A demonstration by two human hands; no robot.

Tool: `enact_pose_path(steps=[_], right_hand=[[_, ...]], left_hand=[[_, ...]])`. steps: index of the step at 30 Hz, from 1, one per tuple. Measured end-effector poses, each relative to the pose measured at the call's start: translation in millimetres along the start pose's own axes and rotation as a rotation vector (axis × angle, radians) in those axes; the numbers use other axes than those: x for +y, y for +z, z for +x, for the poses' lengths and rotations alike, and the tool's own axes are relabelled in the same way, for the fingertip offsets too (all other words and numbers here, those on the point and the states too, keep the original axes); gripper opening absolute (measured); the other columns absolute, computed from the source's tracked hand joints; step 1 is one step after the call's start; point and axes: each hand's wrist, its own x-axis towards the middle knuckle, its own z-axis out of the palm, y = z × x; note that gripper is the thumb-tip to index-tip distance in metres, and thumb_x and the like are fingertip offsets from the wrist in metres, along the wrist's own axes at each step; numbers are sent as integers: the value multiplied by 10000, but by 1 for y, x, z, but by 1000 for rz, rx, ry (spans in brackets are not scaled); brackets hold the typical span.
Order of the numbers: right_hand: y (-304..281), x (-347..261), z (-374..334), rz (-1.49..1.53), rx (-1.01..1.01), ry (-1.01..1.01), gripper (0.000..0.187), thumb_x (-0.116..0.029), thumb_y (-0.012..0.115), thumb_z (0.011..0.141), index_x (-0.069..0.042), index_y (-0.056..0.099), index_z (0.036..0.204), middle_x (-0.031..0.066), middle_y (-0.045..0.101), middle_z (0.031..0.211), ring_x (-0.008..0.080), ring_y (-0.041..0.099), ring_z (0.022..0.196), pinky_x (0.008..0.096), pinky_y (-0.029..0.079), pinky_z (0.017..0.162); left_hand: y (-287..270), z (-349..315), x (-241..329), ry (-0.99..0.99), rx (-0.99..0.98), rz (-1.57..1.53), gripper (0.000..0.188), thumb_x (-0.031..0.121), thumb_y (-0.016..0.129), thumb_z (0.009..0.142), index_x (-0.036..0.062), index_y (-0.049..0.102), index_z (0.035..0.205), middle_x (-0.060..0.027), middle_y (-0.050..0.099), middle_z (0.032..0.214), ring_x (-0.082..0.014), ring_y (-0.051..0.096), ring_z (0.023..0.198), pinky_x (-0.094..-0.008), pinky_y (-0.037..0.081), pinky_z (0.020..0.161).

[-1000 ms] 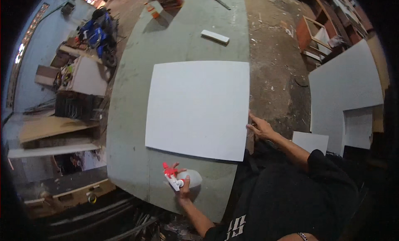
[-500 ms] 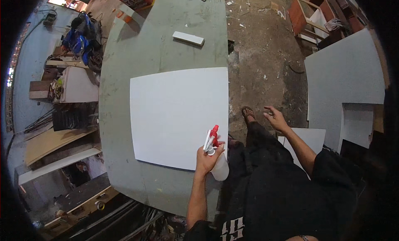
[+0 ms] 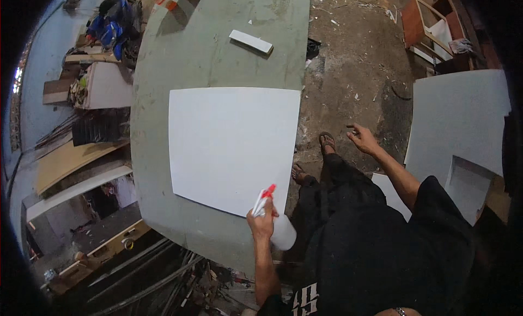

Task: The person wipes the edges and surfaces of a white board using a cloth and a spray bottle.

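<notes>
Near board (image 3: pixel 234 144), left fingers (image 3: pixel 269 208) around spray bottle (image 3: pixel 284 233)

Our left grip (image 3: pixel 261 224) hides the neck of the white spray bottle (image 3: pixel 283 234), whose red nozzle (image 3: pixel 268 191) we see only smeared. Just beneath the grip, the near right corner of the white panel (image 3: pixel 234 144) is covered. Well beyond it, leftward, an orange bottle (image 3: pixel 171 4) is blurred. Nearer our body, rightward, the lower edge cuts our silver chain (image 3: pixel 401 311).
</notes>
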Motion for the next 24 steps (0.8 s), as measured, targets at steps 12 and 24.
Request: enact_pose_path(steps=[12, 24], right_hand=[[31, -43, 44, 622, -150, 28, 354, -137, 452, 932, -30, 558, 1253, 137, 638, 1151, 272, 629, 1062, 364, 497, 892], [88, -177, 51, -282, 379, -830, 352, 1, 564, 916, -27, 557, 1267, 177, 621, 1212, 297, 610, 1143, 394, 497, 990]], left_hand=[[-37, -108, -97, -218, 348, -58, 483, 411, 474, 1019, -40, 646, 1033, -95, 701, 939, -202, 660, 823, -339, 502, 778], [-189, -51, -172, 191, 1001, -113, 828, 642, 120, 997, -51, 437, 1319, -224, 579, 1201, -322, 595, 1052, -453, 442, 1001]])
